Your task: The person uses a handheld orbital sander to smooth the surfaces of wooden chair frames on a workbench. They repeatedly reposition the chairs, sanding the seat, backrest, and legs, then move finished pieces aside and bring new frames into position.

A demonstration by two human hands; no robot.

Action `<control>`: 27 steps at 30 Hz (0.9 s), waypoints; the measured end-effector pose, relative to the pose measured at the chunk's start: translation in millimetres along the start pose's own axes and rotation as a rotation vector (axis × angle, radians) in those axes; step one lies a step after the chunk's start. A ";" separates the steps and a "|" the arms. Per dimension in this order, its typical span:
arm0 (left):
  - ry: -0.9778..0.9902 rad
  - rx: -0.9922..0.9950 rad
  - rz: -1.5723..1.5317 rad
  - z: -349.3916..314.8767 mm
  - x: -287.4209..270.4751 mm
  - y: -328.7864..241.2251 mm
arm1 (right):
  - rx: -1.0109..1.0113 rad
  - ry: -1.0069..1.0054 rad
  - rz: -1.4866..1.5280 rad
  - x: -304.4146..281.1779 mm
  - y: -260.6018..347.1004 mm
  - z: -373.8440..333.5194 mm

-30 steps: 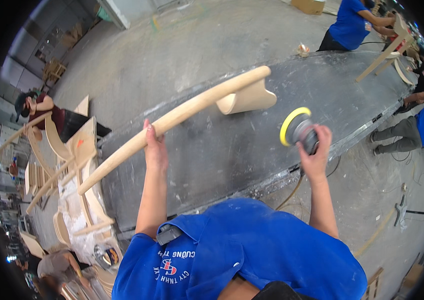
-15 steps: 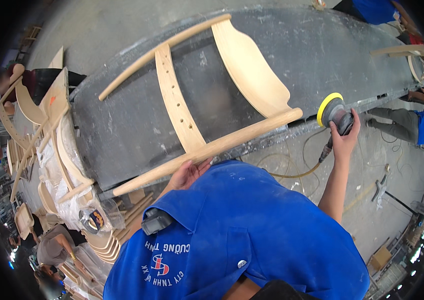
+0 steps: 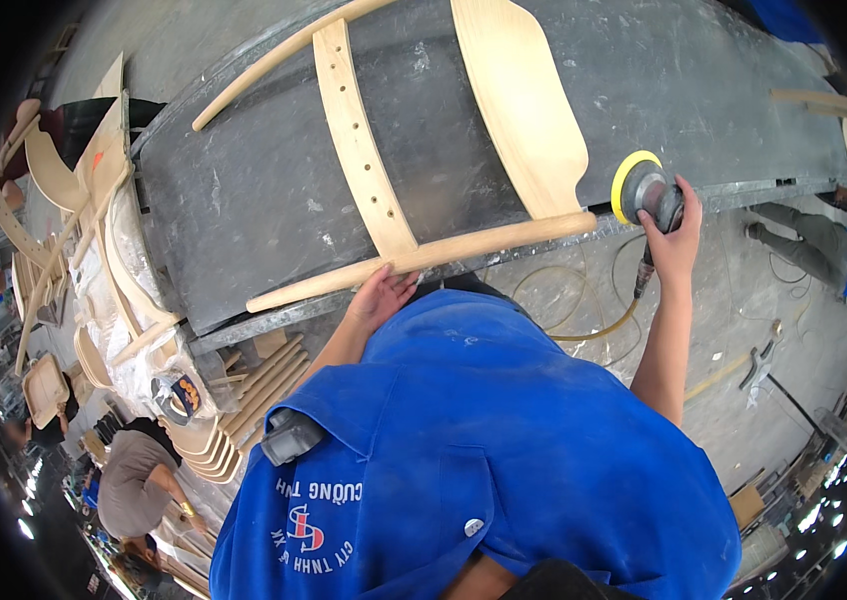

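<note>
A pale wooden chair-back frame [image 3: 534,110] lies on the dark worktable [image 3: 244,230]. Its wide curved top panel and narrower drilled crosspiece [image 3: 352,125] join two long round posts. At the near post [image 3: 484,245], my left hand [image 3: 381,298] has its thumb against the wood and its fingers curled at the underside, gripping it. To the right, my right hand [image 3: 676,235] is closed round a round power sander [image 3: 647,190] with a dark body and yellow-edged pad. The sander is held tilted, apart from the frame, near the table's front edge.
A hose [image 3: 599,335] trails from the sander toward the floor. On the left stand plastic-covered chair parts [image 3: 129,275] and stacked curved wood pieces [image 3: 206,450]. Other people work around, one in grey [image 3: 139,490] at lower left. More frame parts [image 3: 819,100] lie at the far right.
The chair-back frame sits higher in the view, and its near post has turned slightly. My left hand has moved up with the post. The sander has shifted slightly left and up.
</note>
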State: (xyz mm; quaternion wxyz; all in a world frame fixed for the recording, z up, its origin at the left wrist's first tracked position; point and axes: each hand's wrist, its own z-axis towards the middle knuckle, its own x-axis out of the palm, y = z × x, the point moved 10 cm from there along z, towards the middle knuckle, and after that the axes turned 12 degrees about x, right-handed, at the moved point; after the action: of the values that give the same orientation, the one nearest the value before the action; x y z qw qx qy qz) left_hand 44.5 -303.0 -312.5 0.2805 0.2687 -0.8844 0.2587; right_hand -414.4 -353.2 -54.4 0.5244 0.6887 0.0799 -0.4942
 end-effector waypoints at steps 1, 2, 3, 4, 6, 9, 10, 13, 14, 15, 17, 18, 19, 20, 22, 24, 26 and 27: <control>-0.009 -0.006 0.028 -0.2 0.9 0.9 | -0.009 -0.003 0.004 1.9 -1.6 -3.7; -0.010 -0.003 0.054 0.1 3.1 -0.3 | -0.004 0.003 -0.024 4.2 -5.4 -8.0; -0.011 -0.039 0.125 -0.8 3.7 1.2 | 0.018 -0.003 -0.053 4.1 -12.0 -14.9; -0.008 -0.066 0.185 -2.3 5.3 1.9 | 0.018 -0.004 -0.080 3.6 -17.3 -22.5; 0.072 -0.143 0.358 -6.3 14.3 0.0 | 0.053 0.005 -0.146 4.9 -33.8 -30.6; 0.231 -0.191 0.683 -14.5 31.3 -25.1 | 0.188 0.067 -0.259 -0.4 -75.7 -68.7; 0.267 -0.120 0.780 -9.8 40.6 -46.5 | 0.268 0.084 -0.295 -0.4 -94.7 -83.4; 0.136 0.256 0.955 22.8 62.9 -133.9 | 0.430 0.180 -0.366 4.4 -150.5 -140.5; 0.042 0.362 0.933 36.4 66.1 -161.6 | 0.465 0.220 -0.403 10.3 -168.9 -162.4; -0.033 0.480 0.899 49.8 70.8 -185.1 | 0.499 0.250 -0.435 14.4 -188.3 -182.8; -0.128 0.575 0.886 81.3 79.7 -211.3 | 0.552 0.308 -0.474 28.4 -223.6 -224.8; -0.161 0.570 0.913 98.6 84.5 -217.3 | 0.575 0.347 -0.460 33.8 -239.2 -246.5; -0.182 0.578 0.940 115.6 91.3 -222.7 | 0.633 0.405 -0.497 41.5 -258.5 -267.8; -0.200 0.588 0.979 129.9 96.9 -227.2 | 0.672 0.453 -0.494 47.7 -275.1 -288.1; -0.050 0.442 0.750 162.5 107.3 -215.3 | 0.688 0.542 -0.571 58.4 -302.4 -323.8; -0.083 0.346 0.680 187.8 106.1 -207.2 | 0.773 0.621 -0.521 61.5 -328.3 -354.6; -0.069 0.312 0.649 204.8 107.3 -200.3 | 0.784 0.646 -0.490 57.4 -345.3 -371.9; -0.073 0.295 0.635 210.2 106.3 -195.6 | 0.780 0.649 -0.474 54.3 -352.4 -378.1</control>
State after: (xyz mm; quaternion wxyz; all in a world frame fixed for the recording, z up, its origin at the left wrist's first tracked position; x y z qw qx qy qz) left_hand 16.5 -607.1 -334.0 0.1123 0.0270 -0.8864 0.4483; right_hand -383.2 81.7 -337.2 0.0539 0.9117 0.2009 -0.3542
